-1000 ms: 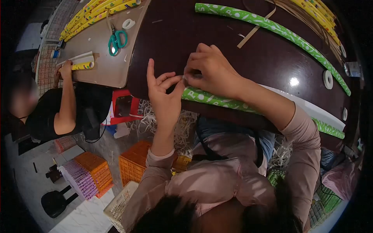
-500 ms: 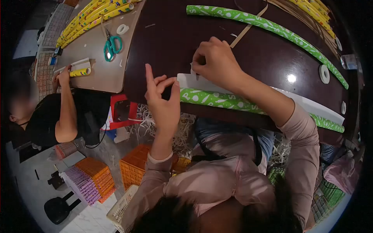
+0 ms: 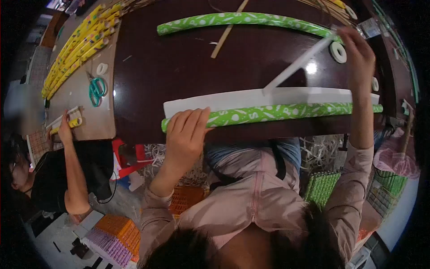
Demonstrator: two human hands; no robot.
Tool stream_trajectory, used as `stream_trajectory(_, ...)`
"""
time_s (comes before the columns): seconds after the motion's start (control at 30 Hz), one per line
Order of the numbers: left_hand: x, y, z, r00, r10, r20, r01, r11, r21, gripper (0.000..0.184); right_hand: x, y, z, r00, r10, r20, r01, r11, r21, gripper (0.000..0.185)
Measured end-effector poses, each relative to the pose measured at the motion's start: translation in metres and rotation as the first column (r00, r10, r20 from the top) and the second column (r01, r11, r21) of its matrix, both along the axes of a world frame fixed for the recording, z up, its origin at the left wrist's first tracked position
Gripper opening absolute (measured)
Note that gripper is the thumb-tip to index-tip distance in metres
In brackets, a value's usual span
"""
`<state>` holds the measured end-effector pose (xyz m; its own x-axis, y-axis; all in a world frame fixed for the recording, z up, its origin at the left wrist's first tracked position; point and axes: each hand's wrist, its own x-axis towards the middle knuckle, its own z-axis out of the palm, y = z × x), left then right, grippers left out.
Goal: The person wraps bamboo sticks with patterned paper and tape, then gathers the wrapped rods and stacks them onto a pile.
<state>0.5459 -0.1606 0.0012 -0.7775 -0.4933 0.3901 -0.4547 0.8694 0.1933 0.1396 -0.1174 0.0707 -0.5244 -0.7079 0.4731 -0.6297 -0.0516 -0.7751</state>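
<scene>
Near the table's front edge lies a green patterned roll of wrapping paper (image 3: 268, 113), its white underside (image 3: 215, 101) showing as a flat flap along the far side. My left hand (image 3: 186, 130) grips the roll near its left end, fingers curled over the top. Far to the right, my right hand (image 3: 358, 49) is raised, closed on the end of a white backing strip (image 3: 298, 64). The strip runs taut and slanting down to the flap's edge near its middle. Behind, a second green roll (image 3: 242, 19) lies rolled up.
White tape rolls (image 3: 338, 52) lie at the right. A tan strip (image 3: 228, 31) crosses under the back roll. On the left table are teal-handled scissors (image 3: 96, 91) and several yellow rolls (image 3: 80, 49). A co-worker (image 3: 74, 175) there holds a yellow roll.
My right hand has swung far to the right, pulling the white strip up off the flap. My left hand has come down onto the green roll. The view has shifted.
</scene>
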Motion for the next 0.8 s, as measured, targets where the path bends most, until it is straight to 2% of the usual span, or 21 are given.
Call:
stream_trajectory(0.03, 0.000, 0.000, 0.002, 1.000, 0.002, 0.027, -0.002, 1.000, -0.010, 0.044, -0.043, 0.042, 0.018, 0.953, -0.302, 0.042, 0.301, 0.953, 0.028, 0.024)
stream_trajectory(0.07, 0.001, -0.001, 0.005, 0.999, 0.007, 0.052, -0.006, 1.000, -0.019, 0.043, -0.092, 0.087, 0.028, 0.928, -0.365, 0.069, 0.366, 0.931, 0.010, 0.027)
stream_trajectory(0.13, 0.006, -0.005, 0.006, 0.998, 0.018, 0.063, -0.017, 1.000, -0.017, 0.043, -0.171, 0.195, 0.034, 0.775, -0.615, -0.147, 0.624, 0.781, 0.022, 0.031)
stream_trajectory(0.17, 0.010, -0.008, 0.004, 0.998, 0.019, 0.064, -0.018, 1.000, -0.023, 0.043, -0.204, 0.249, 0.035, 0.656, -0.705, -0.269, 0.737, 0.675, 0.028, 0.033)
stream_trajectory(0.2, 0.015, -0.012, 0.005, 0.998, 0.018, 0.063, -0.017, 1.000, -0.014, 0.044, -0.236, 0.302, 0.035, 0.517, -0.770, -0.373, 0.835, 0.550, 0.022, 0.036)
stream_trajectory(0.23, 0.021, -0.016, 0.007, 0.998, 0.019, 0.067, -0.019, 1.000, -0.008, 0.044, -0.259, 0.351, 0.024, 0.245, -0.879, -0.409, 0.969, 0.221, 0.107, 0.037)
stream_trajectory(0.3, 0.035, -0.024, 0.006, 0.999, 0.006, 0.050, -0.006, 1.000, -0.001, 0.045, -0.255, 0.407, 0.004, 0.278, -0.767, -0.579, 0.961, 0.232, 0.153, 0.039)
stream_trajectory(0.37, 0.046, -0.026, 0.002, 0.998, 0.012, 0.054, -0.013, 1.000, 0.025, 0.046, -0.238, 0.416, -0.021, 0.447, -0.811, -0.378, 0.895, 0.403, 0.191, 0.036)
stream_trajectory(0.4, 0.049, -0.026, 0.005, 0.994, 0.046, 0.099, -0.054, 0.995, 0.081, 0.043, -0.186, 0.363, -0.013, 0.451, -0.842, -0.295, 0.884, 0.467, 0.019, 0.036)
stream_trajectory(0.43, 0.050, -0.023, 0.007, 0.986, 0.079, 0.146, -0.099, 0.986, 0.136, 0.041, -0.131, 0.311, 0.001, 0.514, -0.765, -0.389, 0.772, 0.610, -0.180, 0.035)
stream_trajectory(0.47, 0.048, -0.020, 0.007, 0.986, 0.107, 0.131, -0.120, 0.987, 0.102, 0.047, -0.083, 0.267, 0.005, 0.543, -0.681, -0.490, 0.592, 0.725, -0.352, 0.033)
stream_trajectory(0.5, 0.048, -0.019, 0.006, 0.984, 0.117, 0.132, -0.131, 0.986, 0.102, 0.047, -0.051, 0.240, -0.004, 0.695, -0.559, -0.452, 0.440, 0.828, -0.348, 0.028)
stream_trajectory(0.53, 0.050, -0.021, 0.006, 0.987, 0.095, 0.133, -0.110, 0.988, 0.113, 0.048, -0.005, 0.206, -0.003, 0.776, -0.277, -0.566, 0.275, 0.957, -0.092, 0.028)
stream_trajectory(0.57, 0.052, -0.023, 0.008, 0.988, 0.069, 0.138, -0.086, 0.989, 0.121, 0.048, 0.025, 0.175, 0.003, 0.668, 0.040, -0.744, 0.151, 0.971, 0.187, 0.036)
stream_trajectory(0.6, 0.051, -0.021, 0.011, 0.988, 0.067, 0.138, -0.083, 0.990, 0.114, 0.047, 0.055, 0.145, 0.009, 0.515, 0.386, -0.765, 0.013, 0.889, 0.457, 0.045)
stream_trajectory(0.67, 0.052, -0.024, 0.011, 0.990, 0.023, 0.141, -0.037, 0.994, 0.101, 0.048, 0.066, 0.121, -0.026, 0.474, 0.543, -0.693, -0.189, 0.832, 0.522, 0.043)
stream_trajectory(0.8, 0.049, -0.018, 0.011, 0.984, 0.039, 0.173, -0.053, 0.996, 0.077, 0.055, 0.069, 0.115, -0.033, 0.513, 0.539, -0.668, -0.230, 0.836, 0.498, 0.039)
